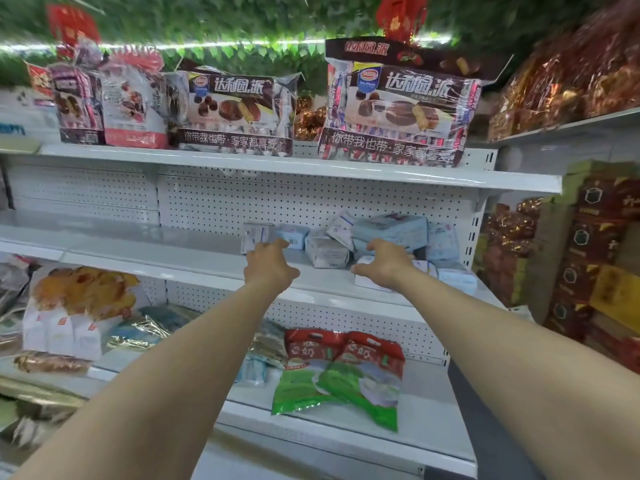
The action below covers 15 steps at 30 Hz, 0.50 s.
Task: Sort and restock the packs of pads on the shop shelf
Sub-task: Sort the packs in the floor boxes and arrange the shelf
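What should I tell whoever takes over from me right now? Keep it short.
Left hand: reaching at the small white pack; grip hidden.
Right hand: over the flat white pack; grip unclear.
Packs of pads: jumbled heap at the right end of the middle shelf.
Done: nothing lined up yet.
Left: sort them, set them in rows.
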### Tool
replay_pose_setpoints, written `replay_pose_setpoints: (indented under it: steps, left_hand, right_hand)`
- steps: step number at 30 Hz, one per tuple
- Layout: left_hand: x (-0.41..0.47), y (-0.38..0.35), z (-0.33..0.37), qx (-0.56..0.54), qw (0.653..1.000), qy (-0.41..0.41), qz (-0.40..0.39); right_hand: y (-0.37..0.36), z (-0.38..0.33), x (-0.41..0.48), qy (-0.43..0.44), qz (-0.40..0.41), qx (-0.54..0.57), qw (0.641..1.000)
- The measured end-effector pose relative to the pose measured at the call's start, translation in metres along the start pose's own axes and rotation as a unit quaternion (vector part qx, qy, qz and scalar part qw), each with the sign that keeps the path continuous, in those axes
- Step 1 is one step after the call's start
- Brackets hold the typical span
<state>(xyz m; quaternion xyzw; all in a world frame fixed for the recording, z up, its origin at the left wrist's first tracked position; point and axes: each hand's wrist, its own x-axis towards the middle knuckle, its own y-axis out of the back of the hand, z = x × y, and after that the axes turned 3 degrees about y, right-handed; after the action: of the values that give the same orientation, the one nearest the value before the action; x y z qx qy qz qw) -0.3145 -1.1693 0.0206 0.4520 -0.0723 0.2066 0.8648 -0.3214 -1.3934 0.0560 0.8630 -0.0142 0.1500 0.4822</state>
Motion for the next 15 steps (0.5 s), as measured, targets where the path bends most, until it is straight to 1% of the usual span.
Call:
replay_pose_setpoints:
  steps: [5, 9, 15]
  left_hand:
    - [0.058, -0.012, -0.028, -0.009, 1.000, 0.007, -0.007]
    - [0.108, -0.021, -0.052, -0.042, 0.999, 0.019, -0.023]
    - [0.180, -0.043, -0.093, -0.072, 0.996, 0.037, -0.025]
  right_hand:
    - [-0.029, -0.007, 0.047, -0.021, 0.002, 0.005, 1.000]
    - [-0.057, -0.012, 0.097, -0.034, 0.018, 0.010, 0.999]
    - [-0.095, -0.020, 0.158, -0.085, 0.028, 0.011, 0.996]
